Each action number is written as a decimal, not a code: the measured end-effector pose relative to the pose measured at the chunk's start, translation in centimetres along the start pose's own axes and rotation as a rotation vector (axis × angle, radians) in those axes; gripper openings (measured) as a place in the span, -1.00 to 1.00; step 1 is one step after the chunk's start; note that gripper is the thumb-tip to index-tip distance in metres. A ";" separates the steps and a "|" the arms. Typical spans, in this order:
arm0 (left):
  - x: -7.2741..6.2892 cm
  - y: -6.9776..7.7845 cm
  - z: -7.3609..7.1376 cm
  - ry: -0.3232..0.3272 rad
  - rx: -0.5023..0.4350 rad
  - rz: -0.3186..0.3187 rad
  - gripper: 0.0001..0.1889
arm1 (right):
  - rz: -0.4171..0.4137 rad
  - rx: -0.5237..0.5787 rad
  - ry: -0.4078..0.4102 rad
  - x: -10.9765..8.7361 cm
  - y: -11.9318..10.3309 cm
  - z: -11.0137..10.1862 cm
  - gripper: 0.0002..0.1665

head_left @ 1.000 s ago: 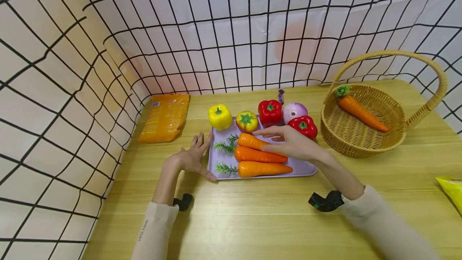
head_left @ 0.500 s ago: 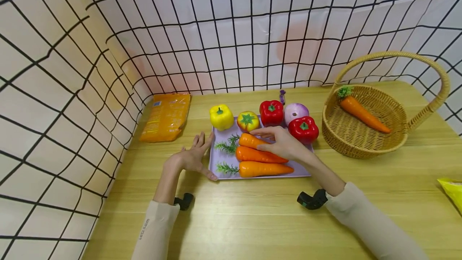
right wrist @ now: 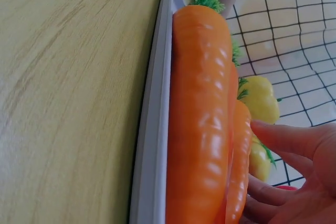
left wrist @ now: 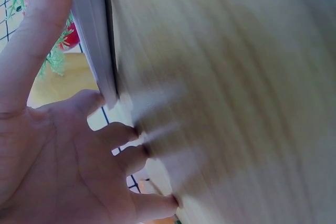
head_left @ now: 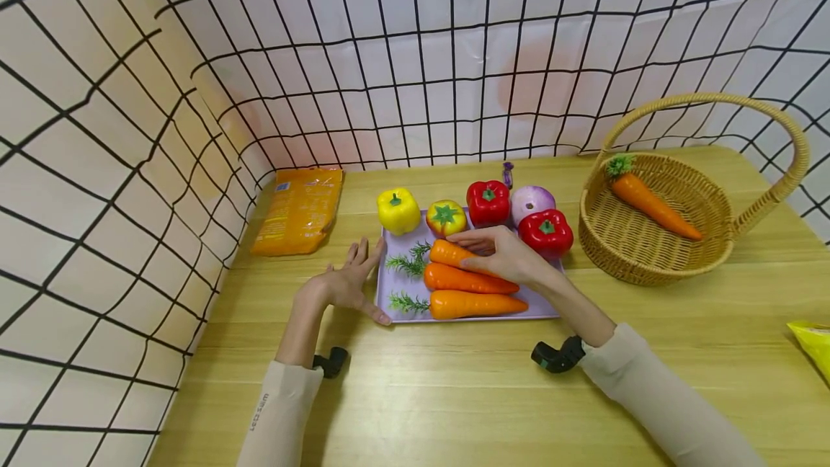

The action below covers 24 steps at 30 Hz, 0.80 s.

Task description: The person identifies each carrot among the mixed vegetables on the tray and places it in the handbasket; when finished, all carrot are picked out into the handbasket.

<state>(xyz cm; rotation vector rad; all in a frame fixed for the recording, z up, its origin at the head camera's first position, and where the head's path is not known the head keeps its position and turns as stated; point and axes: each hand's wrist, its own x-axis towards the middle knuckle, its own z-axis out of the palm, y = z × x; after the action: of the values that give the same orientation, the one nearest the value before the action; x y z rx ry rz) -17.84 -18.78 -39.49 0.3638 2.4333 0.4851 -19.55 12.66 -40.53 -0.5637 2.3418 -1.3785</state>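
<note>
Three orange carrots with green tops lie side by side on a lilac tray [head_left: 543, 303]. My right hand [head_left: 509, 256] reaches over the farthest carrot [head_left: 446, 252], pinching it between the thumb and fingers. In the right wrist view the thumb [right wrist: 281, 136] meets that carrot's side, and the near carrot [right wrist: 202, 114] fills the foreground. The middle carrot [head_left: 463, 278] lies between them. My left hand [head_left: 340, 288] is spread at the tray's left edge, thumb at the front corner. Its fingertips rest on the table in the left wrist view.
Along the tray's back sit a yellow pepper [head_left: 398, 212], a yellow-red fruit [head_left: 446, 218], two red peppers [head_left: 546, 233] and a purple onion [head_left: 533, 202]. A handled wicker basket [head_left: 638, 269] holding a carrot [head_left: 655, 206] stands right. An orange packet [head_left: 298, 211] lies left, a yellow one [head_left: 813, 344] far right.
My right hand has moved slightly left along the farthest carrot and closed its thumb and fingers on it. The left hand has stayed at the tray's edge.
</note>
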 end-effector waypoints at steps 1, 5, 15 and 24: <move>0.0 0.0 0.0 0.000 0.000 0.000 0.55 | -0.004 0.005 -0.004 0.0 0.0 0.0 -0.44; 0.1 -0.1 0.1 -0.002 -0.004 0.000 0.55 | -0.016 0.017 -0.012 0.2 0.2 0.1 -0.45; 0.0 0.0 0.1 0.000 -0.012 0.000 0.55 | 0.001 0.025 -0.010 0.5 0.4 0.2 -0.45; 0.0 -0.1 0.1 0.002 -0.012 0.004 0.56 | 0.002 0.001 -0.010 0.7 0.4 0.4 -0.47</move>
<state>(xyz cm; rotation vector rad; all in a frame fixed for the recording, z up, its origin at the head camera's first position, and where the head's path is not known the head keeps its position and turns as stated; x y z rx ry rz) -17.82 -18.85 -39.64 0.3628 2.4312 0.5013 -20.04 12.20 -41.16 -0.5660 2.3328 -1.3732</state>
